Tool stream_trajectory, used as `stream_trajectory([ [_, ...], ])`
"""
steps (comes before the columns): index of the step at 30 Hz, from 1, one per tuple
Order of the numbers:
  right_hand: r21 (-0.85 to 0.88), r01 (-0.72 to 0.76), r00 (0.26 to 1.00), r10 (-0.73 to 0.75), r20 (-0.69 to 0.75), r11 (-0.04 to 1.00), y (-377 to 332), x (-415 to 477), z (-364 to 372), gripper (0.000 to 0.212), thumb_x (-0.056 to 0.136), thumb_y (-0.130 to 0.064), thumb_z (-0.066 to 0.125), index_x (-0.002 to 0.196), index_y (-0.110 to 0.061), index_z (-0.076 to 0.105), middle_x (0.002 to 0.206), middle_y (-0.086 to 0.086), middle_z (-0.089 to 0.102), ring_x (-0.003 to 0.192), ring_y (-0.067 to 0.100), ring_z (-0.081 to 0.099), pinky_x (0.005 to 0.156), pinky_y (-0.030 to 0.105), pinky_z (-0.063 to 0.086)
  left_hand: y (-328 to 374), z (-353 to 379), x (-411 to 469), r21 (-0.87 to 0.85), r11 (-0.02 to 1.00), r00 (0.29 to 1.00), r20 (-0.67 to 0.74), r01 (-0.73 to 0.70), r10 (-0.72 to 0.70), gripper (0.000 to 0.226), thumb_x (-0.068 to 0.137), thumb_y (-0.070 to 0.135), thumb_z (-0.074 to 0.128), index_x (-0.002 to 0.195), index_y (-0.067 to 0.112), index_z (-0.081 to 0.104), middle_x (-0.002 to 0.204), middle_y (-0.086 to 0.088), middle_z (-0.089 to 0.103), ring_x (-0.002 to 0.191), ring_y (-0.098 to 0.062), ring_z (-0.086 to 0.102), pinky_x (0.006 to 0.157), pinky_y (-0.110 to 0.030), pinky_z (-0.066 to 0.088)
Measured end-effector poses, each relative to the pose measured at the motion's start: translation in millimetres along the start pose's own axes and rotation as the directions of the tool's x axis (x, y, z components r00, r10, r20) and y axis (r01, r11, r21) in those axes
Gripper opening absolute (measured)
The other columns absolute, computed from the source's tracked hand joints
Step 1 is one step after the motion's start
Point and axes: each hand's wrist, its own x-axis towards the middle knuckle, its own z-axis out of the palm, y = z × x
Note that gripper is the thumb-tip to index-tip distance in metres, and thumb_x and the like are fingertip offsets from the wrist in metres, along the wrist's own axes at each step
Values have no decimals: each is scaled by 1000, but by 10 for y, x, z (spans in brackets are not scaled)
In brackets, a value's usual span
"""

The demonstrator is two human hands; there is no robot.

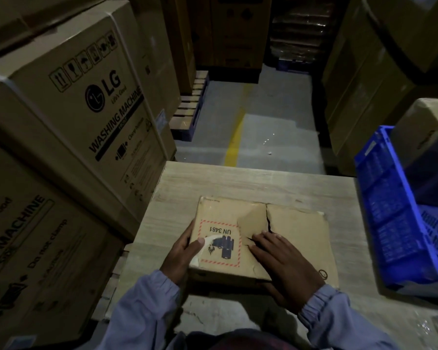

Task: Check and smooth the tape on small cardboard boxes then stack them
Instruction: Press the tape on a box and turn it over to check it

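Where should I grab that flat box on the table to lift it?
Probably by its left and right edges, one hand coming in from each side: the box lies flat, and its top flaps gape at the seam, giving no firm hold.

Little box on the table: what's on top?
The left hand grips the little box, thumb on its UN 3481 label; the right hand lies across the flap seam, hiding part of it.

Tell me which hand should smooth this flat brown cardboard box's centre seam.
Right hand, likely: its straight fingers lie beside the centre seam, while the left hand grips the edge of the flat brown cardboard box.
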Motion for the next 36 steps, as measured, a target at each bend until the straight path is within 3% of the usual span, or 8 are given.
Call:
stream_trajectory([
  [7, 141, -155, 988, 155, 10, 978, -34, 106, -66, 68, 94, -67, 36, 145, -23, 41, 153, 2, 37, 144, 20, 27, 114, 45, 26, -197, 1, -57, 476, 875, 976, -132, -91, 173, 65, 88, 42, 60, 146, 28, 35, 142, 4, 49, 122, -11, 54, 93, -22, 46],
  [10, 169, -267, 962, 274, -17, 949, 25, 137, -73, 64, 97, -61, 25, 143, -20, 44, 153, 5, 36, 144, 24, 26, 113, 45, 29, -123, 40, 17, 879, 412, 890, 31, -241, 455, 76, 88, 49, 41, 154, 27, 9, 161, 0, 12, 147, -16, 14, 116, -35, 18],
  [12, 60, -260, 966, 260, -4, 964, 40, 154, -53, 65, 97, -58, 20, 138, -18, 51, 152, 10, 36, 142, 29, 29, 111, 48, 30, -11, 185, 16, 940, 178, 896, 204, -292, 395, 71, 90, 51, 37, 152, 37, 4, 162, 5, -3, 149, -16, -4, 119, -40, 5],
  [16, -65, -237, 971, 238, 4, 969, -3, 190, -35, 54, 98, -49, 25, 124, -23, 64, 150, 12, 40, 141, 29, 31, 114, 42, 24, -19, 390, -1, 899, -92, 842, 433, -427, 321, 49, 97, 47, 30, 146, 42, 30, 162, 4, 15, 150, -19, 8, 119, -44, 12],
  [21, -32, -259, 964, 261, 52, 965, -6, 201, -34, 43, 97, -49, 32, 126, -34, 60, 153, 7, 34, 145, 25, 23, 115, 43, 21, -51, 414, 22, 911, -91, 846, 408, -402, 344, 42, 95, 45, 33, 136, 40, 42, 160, 2, 21, 148, -20, 13, 117, -47, 18],
  [25, 125, -360, 930, 345, 126, 924, 152, 195, -192, 70, 89, -66, 21, 149, -29, 29, 159, -2, 8, 147, 13, 2, 120, 32, 7, 103, 418, 86, 917, -58, 854, 389, -394, 347, 49, 91, 51, 39, 139, 41, 39, 160, 3, 21, 146, -22, 18, 116, -46, 18],
  [32, -94, -450, 859, 459, 228, 888, 268, 253, -270, 111, 60, -86, -23, 154, -29, 1, 160, -2, -15, 139, 8, -21, 115, 31, -8, 107, 245, 326, 966, -31, 896, 250, -257, 368, 72, 83, 79, 27, 148, 52, 15, 162, 12, -1, 150, -17, -3, 118, -48, 6],
  [36, -44, -495, 847, 493, 200, 868, 264, 244, -280, 108, 69, -90, -1, 154, -24, 0, 159, -2, -16, 145, 12, -15, 116, 32, -5, 121, 266, 329, 972, 45, 908, 200, -232, 368, 83, 79, 81, 31, 150, 49, 5, 162, 10, -11, 149, -18, -7, 117, -47, 11],
])
